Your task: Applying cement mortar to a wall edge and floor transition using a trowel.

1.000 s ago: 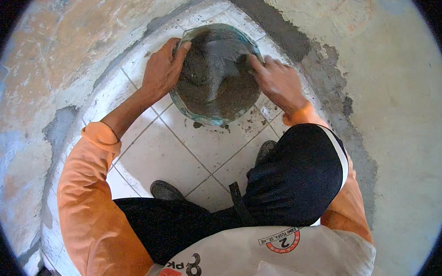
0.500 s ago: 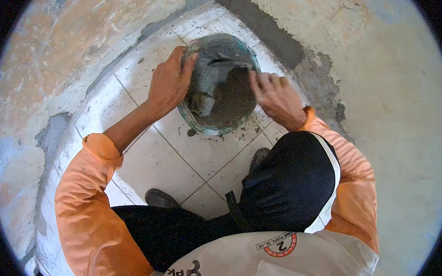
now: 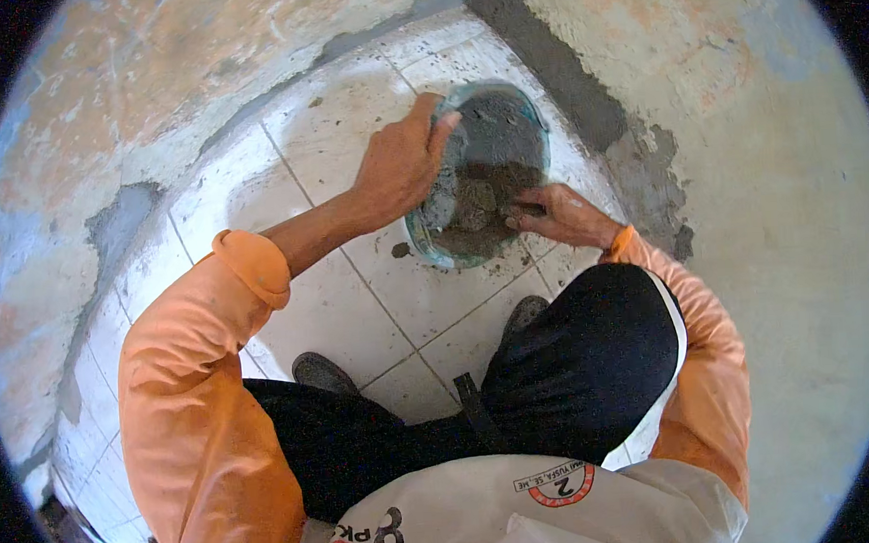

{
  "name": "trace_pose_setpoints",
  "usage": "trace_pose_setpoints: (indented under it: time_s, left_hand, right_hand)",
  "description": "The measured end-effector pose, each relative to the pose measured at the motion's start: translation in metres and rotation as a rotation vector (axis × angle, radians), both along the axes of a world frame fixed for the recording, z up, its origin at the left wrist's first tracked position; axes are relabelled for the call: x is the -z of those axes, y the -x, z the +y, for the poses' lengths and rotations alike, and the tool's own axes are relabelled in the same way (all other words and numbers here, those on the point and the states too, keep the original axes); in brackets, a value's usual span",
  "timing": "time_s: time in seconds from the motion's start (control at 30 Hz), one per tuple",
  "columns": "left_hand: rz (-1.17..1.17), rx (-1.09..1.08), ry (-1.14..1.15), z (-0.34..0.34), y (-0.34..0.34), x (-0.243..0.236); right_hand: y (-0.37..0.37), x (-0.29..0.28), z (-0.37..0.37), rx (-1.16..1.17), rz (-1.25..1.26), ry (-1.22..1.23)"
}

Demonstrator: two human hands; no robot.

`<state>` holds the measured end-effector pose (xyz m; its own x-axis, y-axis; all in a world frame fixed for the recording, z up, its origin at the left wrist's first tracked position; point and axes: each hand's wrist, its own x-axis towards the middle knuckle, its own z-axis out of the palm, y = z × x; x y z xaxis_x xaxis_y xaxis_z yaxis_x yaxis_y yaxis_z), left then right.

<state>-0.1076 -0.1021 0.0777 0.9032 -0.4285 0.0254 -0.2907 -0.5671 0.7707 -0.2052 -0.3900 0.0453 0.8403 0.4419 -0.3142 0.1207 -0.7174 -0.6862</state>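
One round teal bucket (image 3: 423,245), with grey mortar (image 3: 501,135) inside, was in front of the person, over the white floor tiles (image 3: 333,311) and near the corner of two walls. Its mouth appeared as an oval, so the bucket seemed to be tilted. The left hand (image 3: 399,165) was clamped on the left side of its rim, the thumb lying over the edge and the other fingers bent down outside. The right hand (image 3: 561,216) was at the lower right part of the mouth, its fingers curled and the thumb pointing toward the mortar, which was darker and rougher there. Whether these fingers pinched some tool, I cannot tell, because this area was dark and blurred. Just beside the bucket, one dark clump (image 3: 400,250) lay on the tiles, and smaller crumbs were scattered below the rim. A dark grey band (image 3: 546,64) ran along the foot of the right wall (image 3: 772,155). Two dark shoes (image 3: 322,373) stood nearer to the person.
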Motion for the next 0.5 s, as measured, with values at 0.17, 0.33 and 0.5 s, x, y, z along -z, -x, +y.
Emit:
trace_pose_setpoints:
  time_s: [0.17, 0.33, 0.5]
  left_hand:
    - [-0.072, 0.034, 0.061, 0.012, 0.005, 0.005]
    - [-0.055, -0.054, 0.053, 0.023, -0.009, 0.017]
    - [-0.086, -0.111, 0.108, 0.052, -0.026, 0.035]
  right_hand:
    - [0.028, -0.012, 0.042, 0.378, 0.278, -0.04]
    - [0.047, -0.006, 0.033, 0.483, 0.192, -0.147]
    - [0.055, -0.043, 0.014, 0.346, -0.194, -0.013]
